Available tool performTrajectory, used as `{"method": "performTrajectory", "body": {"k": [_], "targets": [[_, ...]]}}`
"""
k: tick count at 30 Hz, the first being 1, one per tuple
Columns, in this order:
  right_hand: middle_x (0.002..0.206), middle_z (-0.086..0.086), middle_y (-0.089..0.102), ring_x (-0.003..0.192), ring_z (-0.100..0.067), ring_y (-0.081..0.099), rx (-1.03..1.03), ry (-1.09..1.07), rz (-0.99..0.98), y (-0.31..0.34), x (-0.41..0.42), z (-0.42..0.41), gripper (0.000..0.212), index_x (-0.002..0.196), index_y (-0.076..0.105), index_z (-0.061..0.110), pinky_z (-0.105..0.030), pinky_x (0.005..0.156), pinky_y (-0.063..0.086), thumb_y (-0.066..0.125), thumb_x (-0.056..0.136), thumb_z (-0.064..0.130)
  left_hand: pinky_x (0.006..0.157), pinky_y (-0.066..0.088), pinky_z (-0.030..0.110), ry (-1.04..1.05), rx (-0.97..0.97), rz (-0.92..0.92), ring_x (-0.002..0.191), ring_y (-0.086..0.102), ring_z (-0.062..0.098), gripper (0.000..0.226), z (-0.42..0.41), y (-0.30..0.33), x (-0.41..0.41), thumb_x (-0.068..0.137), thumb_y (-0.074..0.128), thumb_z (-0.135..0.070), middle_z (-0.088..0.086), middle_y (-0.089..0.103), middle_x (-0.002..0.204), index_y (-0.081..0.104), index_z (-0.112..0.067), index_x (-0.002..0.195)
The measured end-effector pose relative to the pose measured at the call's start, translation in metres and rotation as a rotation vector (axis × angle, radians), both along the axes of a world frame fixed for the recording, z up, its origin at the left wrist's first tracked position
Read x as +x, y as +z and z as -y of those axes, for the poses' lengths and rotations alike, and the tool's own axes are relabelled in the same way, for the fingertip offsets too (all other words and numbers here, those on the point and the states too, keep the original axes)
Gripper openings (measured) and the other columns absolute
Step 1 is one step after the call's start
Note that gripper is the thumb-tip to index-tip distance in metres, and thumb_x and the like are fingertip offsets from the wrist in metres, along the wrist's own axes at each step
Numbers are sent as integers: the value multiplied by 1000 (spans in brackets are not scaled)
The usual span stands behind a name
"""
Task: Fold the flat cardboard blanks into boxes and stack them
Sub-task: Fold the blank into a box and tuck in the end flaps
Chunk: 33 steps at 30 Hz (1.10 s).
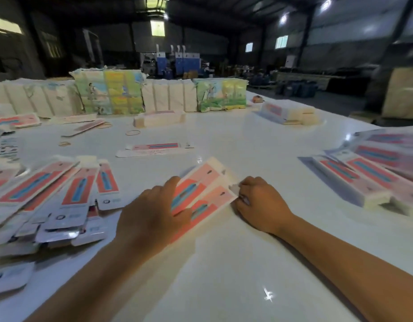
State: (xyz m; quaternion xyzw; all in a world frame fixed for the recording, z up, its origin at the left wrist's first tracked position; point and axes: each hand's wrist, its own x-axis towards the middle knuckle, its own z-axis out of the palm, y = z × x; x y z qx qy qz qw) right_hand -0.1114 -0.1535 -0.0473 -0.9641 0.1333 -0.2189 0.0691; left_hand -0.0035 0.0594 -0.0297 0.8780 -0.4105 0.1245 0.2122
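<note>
Between both hands on the table [224, 263], the blank [200, 191] lies gripped by left hand [152, 217] and right hand [258, 203].

A warehouse: dark metal roof [224, 5], machines [177, 61], bundled packaging stacks [110, 91].

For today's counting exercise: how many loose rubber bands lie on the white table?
3: one rubber band mid-table, one nearer the left edge, one farther back beside a flat blank. Others may be hidden under stacks.
</note>
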Motion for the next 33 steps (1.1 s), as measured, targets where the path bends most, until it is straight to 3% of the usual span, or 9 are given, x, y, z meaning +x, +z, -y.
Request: {"method": "performTrajectory", "body": {"k": [6,9,11,14,17,20,24,28,33], "targets": [[110,-6,60,101,-29,52,-15,-8,12,0,1,2,24,102,69,16,-33,81,44,53,91,29,44,46,20,114,-98,-33,63,61,6,55,-10,18,13,83,53,-58,-18,56,98,33,-38,130],[108,-5,60,100,-29,52,-15,6,26,-2,1,3,22,100,70,16,-32,79,43,50,92,24,42,44,22,174,-164,-36,57,56,2,52,-22,26,25,82,59,-54,-19,55,81,39,-39,127],[109,-6,61,100,-29,53,10,1,48,-3,2,5,22,101,70,15,-31,80,42,50,93,21,45,48,26,216,-219,-54,57,57,4,51,-31,31,32,80,63,-51,-15,59,83,42,-39,126],[100,-10,64,92,-30,60,171,-15,266,2,-1,3,17,97,71,5,-27,75,40,55,90,7,41,41,20,254,-208,5,52,52,3,53,-39,36,32,79,66,-48,-15,56,80,46,-35,126],[85,-11,63,80,-26,60,96,218,591,17,-9,-13,18,85,68,-1,-23,72,42,51,89,3,40,36,18,219,-138,-3,49,51,3,56,-34,39,20,79,64,-51,-22,47,70,42,-37,128],[91,-10,63,85,-21,56,7,490,514,17,-10,-29,22,88,65,-1,-25,77,45,46,90,11,42,37,17,68,-86,-110,55,54,2,57,-23,31,6,76,60,-58,-23,48,78,38,-43,127],[86,1,64,77,-12,60,360,366,332,11,-5,-32,4,89,56,13,-31,69,51,53,92,14,48,46,17,-32,-117,-235,62,58,2,56,-14,24,-3,77,65,-53,-26,48,93,37,-47,126],[89,-8,67,81,-17,67,781,304,386,11,-1,-30,22,105,44,14,-26,73,55,57,91,3,52,52,21,-24,-104,-294,64,61,4,54,-17,23,1,78,67,-51,-28,48,95,37,-49,122],[91,-7,68,80,-14,68,842,302,377,13,0,-31,33,118,43,14,-18,71,50,57,91,3,54,53,21,-96,-125,-434,70,62,6,42,-23,31,4,72,73,-51,-29,51,94,42,-51,100]]}}
